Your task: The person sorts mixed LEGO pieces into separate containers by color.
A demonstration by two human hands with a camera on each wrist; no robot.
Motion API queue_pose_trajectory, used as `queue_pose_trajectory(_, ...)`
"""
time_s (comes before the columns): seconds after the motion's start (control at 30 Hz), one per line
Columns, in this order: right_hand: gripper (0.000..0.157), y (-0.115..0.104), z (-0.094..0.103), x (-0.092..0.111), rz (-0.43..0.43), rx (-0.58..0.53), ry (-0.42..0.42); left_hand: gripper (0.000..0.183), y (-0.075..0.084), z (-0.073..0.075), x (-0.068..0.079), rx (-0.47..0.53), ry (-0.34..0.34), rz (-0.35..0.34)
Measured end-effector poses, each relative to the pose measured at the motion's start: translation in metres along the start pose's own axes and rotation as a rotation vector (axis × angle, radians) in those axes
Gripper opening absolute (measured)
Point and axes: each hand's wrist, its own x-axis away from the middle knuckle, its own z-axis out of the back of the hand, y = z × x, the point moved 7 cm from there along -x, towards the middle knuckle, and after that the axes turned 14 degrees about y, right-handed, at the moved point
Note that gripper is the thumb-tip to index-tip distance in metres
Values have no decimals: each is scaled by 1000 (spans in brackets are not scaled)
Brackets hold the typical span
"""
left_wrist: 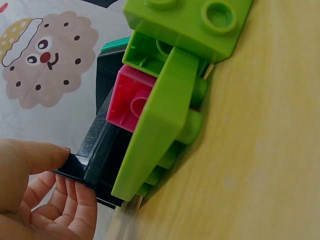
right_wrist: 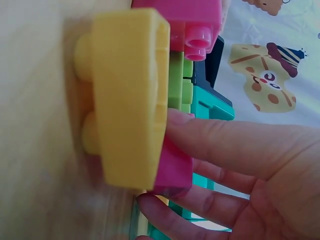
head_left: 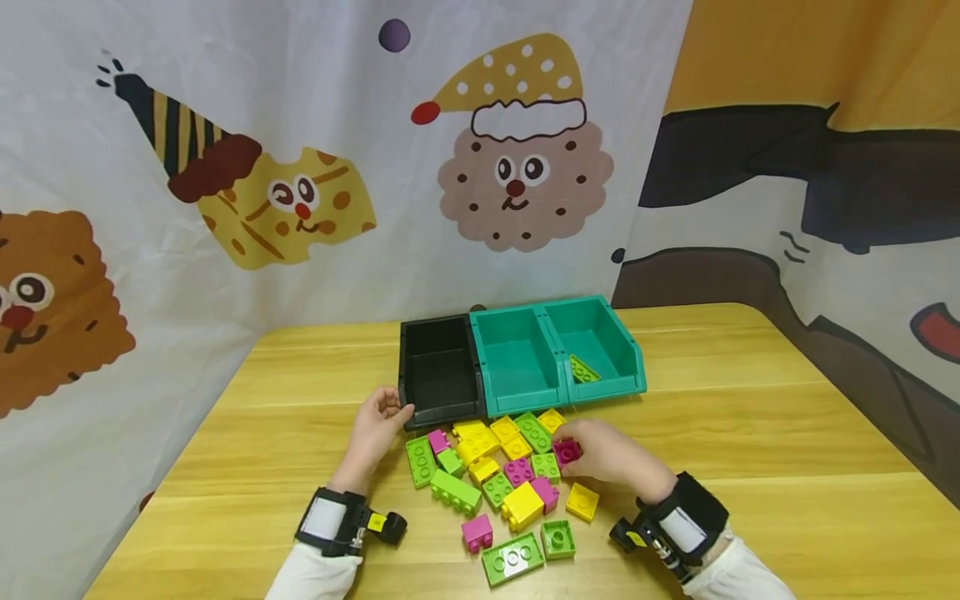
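My left hand (head_left: 377,427) pinches the front left corner of a black bin (head_left: 441,377), thumb on top of the rim and fingers curled beneath it; the left wrist view shows this grip on the bin rim (left_wrist: 80,167) close up. At the right side of a brick pile, my right hand (head_left: 600,450) grips a dark magenta toy brick (head_left: 567,452) between thumb and fingers. In the right wrist view a yellow brick (right_wrist: 127,100) partly covers that magenta brick (right_wrist: 172,167). Green, yellow and pink bricks (head_left: 497,490) lie loosely spread between my two hands.
Two joined teal bins (head_left: 517,354) stand to the right of the black one. A green triangular plate (head_left: 582,369) lies in the rightmost bin. Nearest me on the wooden table (head_left: 750,417) are a green plate (head_left: 513,559) and a green square brick (head_left: 557,540). A printed cloth (head_left: 315,75) hangs behind.
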Motion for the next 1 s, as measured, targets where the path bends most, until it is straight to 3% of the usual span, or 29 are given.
queue_pose_trajectory(0.1,31,0,1,-1,10,3,0,18,0,0,-1,-1,2,9)
queue_pose_trajectory(0.3,30,0,3,-1,21,13,1,21,-7,-2,-4,-78,-20,101)
queue_pose_trajectory(0.5,24,-3,7,-2,19,0,23,23,-6,-2,-4,-94,-20,101)
queue_pose_trajectory(0.73,27,-4,25,-7,27,-74,242,22,-8,-2,-4,-91,-21,82)
queue_pose_trajectory(1.0,30,-13,44,-18,127,-68,395,21,-6,-2,-3,-86,-22,88)
